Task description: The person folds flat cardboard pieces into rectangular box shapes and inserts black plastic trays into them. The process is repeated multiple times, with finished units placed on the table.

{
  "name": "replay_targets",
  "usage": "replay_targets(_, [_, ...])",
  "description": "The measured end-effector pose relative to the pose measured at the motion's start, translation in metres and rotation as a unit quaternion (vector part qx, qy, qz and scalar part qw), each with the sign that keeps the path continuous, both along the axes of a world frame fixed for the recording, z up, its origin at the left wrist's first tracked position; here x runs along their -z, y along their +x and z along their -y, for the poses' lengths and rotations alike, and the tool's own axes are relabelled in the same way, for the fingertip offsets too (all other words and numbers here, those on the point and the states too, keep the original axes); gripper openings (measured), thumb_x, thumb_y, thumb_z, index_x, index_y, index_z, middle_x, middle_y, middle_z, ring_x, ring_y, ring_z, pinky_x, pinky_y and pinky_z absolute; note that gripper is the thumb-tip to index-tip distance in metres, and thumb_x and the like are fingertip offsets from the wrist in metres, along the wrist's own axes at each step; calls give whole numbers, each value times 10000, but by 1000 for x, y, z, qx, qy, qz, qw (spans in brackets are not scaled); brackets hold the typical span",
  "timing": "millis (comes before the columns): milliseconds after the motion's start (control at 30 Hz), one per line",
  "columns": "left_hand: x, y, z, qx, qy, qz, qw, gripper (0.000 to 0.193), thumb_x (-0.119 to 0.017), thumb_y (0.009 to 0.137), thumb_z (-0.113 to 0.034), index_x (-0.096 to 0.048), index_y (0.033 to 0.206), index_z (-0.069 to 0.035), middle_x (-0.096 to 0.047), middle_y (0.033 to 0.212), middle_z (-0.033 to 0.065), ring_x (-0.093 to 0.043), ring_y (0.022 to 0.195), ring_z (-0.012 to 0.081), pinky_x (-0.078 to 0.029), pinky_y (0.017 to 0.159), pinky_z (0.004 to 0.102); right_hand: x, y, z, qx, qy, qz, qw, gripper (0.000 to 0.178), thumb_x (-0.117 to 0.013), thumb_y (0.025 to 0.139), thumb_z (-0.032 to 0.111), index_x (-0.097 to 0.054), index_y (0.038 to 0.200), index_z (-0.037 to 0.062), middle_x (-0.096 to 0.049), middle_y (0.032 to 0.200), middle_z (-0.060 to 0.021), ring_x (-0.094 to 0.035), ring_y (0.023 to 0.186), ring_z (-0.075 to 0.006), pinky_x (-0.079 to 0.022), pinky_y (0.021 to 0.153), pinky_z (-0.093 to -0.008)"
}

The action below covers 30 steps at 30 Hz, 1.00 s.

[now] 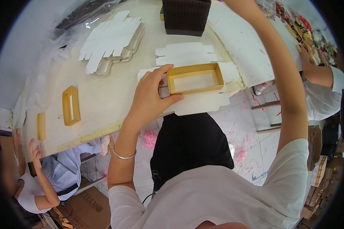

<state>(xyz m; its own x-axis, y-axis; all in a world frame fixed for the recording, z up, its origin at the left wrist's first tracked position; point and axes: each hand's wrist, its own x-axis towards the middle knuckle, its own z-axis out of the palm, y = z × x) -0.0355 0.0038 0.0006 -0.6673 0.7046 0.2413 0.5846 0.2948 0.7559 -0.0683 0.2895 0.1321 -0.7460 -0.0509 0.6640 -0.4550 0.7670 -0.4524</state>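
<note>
My left hand [152,93] is closed on the left end of a shallow gold cardboard box [195,91], with the thumb at its near corner and a finger at the far one. The box is open at the top, and its floor shows white in the middle. It rests over an unfolded white card blank [202,105], whose flaps stick out around it. My right arm reaches far forward past a dark ribbed bin [185,19]. Only the edge of my right hand [239,5] shows at the upper border; its fingers are out of the picture.
A stack of white card blanks [111,38] lies at the far left of the table [103,99]. Two more gold boxes, one here [71,106], stand near a person [46,179] at left. Another person [325,87] works at right. Clear plastic [46,65] covers the far-left edge.
</note>
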Motion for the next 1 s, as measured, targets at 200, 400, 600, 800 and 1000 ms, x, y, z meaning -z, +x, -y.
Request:
replay_targets(200, [-5,9,10,-37,3,12,999,728,-816,682,-188,-486,1326,-106,-570,1069,93,-519,864,215,-466,822,326,45,82,11,-150,-209,255,932,126,-573,932,156,-507,1009,81,-564,652,-55,-597,551,-166,-495,663,-276])
replay_targets(400, [5,7,-4,-6,3,-97,995,622,-757,741,-128,-504,1308,-93,-576,1136,106,-553,930,237,-473,829,319,122,110,63,109,-214,-184,953,94,-595,863,30,-556,948,37,-576,842,-39,-547,762,-119,-459,733,-257])
replay_targets(600, [17,8,8,-35,54,-93,994,563,-768,743,-173,-540,1246,-66,-593,1080,91,-529,905,244,-476,768,334,256,275,82,167,-183,34,968,246,-624,821,167,-543,984,2,-520,926,-125,-499,847,-252,-413,787,-342])
replay_targets(800, [27,9,3,-49,70,-71,994,579,-764,758,-194,-532,1278,-89,-558,1054,79,-494,861,193,-449,772,302,303,316,136,106,-102,309,939,780,-664,815,443,-351,1420,62,-306,1421,-265,-328,1304,-427,-280,1082,-477])
replay_targets(1000, [31,7,1,-42,82,-63,994,575,-745,782,-163,-515,1303,-84,-531,1127,70,-481,905,157,-406,838,294,300,316,122,56,-266,336,902,664,-606,883,355,-353,1418,53,-297,1458,-203,-314,1342,-360,-262,1103,-423])
